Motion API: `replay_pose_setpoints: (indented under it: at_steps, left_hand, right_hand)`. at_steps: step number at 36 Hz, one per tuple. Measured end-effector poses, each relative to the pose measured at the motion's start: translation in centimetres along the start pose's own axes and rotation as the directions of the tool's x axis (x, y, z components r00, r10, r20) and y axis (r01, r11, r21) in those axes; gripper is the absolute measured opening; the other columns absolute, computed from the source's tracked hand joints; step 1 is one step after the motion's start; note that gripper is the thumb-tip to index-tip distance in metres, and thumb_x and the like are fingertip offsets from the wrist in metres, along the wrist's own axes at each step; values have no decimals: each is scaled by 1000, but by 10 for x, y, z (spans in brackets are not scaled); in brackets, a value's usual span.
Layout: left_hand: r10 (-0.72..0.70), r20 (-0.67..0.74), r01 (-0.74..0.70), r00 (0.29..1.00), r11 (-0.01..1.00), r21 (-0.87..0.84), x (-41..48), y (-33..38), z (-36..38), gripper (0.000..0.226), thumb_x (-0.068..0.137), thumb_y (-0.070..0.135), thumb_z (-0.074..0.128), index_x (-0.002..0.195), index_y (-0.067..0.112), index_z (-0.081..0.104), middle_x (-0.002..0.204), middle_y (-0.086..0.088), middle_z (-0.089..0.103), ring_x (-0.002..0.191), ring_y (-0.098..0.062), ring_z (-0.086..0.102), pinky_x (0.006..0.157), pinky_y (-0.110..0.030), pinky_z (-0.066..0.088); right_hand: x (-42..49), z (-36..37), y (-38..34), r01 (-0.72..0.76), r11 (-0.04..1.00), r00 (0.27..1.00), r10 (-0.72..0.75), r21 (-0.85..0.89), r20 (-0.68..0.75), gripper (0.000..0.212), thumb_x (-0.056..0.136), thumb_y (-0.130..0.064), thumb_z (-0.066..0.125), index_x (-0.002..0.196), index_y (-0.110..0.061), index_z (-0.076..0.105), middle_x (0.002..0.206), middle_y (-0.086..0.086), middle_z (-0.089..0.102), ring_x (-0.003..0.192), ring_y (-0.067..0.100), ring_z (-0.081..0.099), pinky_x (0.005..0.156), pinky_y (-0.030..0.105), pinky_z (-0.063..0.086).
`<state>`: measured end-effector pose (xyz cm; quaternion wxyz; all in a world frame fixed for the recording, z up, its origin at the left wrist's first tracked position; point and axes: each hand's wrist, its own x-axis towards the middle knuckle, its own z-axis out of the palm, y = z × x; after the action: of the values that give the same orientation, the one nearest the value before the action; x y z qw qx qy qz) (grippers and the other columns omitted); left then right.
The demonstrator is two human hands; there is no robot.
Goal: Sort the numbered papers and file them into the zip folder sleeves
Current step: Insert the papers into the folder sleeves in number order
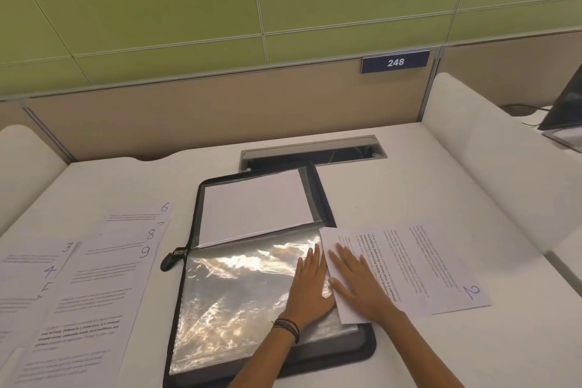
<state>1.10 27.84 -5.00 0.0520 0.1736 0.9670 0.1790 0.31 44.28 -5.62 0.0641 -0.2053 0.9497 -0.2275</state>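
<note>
Numbered sheets [94, 277] lie fanned on the surface's left. On the open zip folder [367, 346], the left hand [310, 283] lies flat on the slippery clear sleeve [239, 287]. The right hand [356, 283], fingers straight, rests on sheet 2 [425, 268], which looks thin and floppy, so it is best fed in by its left edge.
</note>
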Motion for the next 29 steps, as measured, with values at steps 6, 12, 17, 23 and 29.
replay_pose_setpoints:
  at_steps: [6,12,17,23,29]
  left_hand:
    - [-60,-22,62,998,987,150,-1,-5,13,79,90,59,30,149,13,6,151,-6,27,146,-20,-5,112,-36,7]
    - [-101,19,98,995,991,93,0,-5,12,65,98,54,9,150,15,4,147,-6,41,137,-20,30,111,-33,10]
    - [-69,-105,68,992,998,-5,-3,-5,13,58,101,37,19,151,17,-3,152,-1,29,136,-19,37,112,-31,10]
    - [-100,-138,80,985,987,-141,-7,-4,8,53,101,24,15,150,16,-5,144,2,46,131,-14,44,114,-36,-1]
    - [6,-7,-7,1000,985,-171,-7,-4,3,63,104,13,26,142,37,-19,155,10,-2,145,-5,-4,112,-11,-12]
  right_hand:
    - [10,-1,11,-65,998,998,65,-20,-5,80,76,-74,-17,145,-33,-14,152,-10,-24,140,5,-23,107,23,-27]
    - [24,-2,16,-112,993,994,111,-31,-22,88,70,-72,-29,146,-31,-12,153,-9,-18,142,8,-16,112,28,-18]
    - [33,-2,13,-155,987,987,154,-28,-45,92,66,-72,-33,144,-28,-14,154,-8,-15,141,6,-16,111,28,-18]
    - [41,0,11,-182,983,981,179,-33,-72,90,66,-70,-34,142,-24,-18,155,-5,-12,143,10,-12,112,30,-16]
    - [49,2,13,-215,975,972,207,-62,-113,96,70,-66,-34,149,-23,-1,158,-1,-2,146,17,-1,113,33,-11]
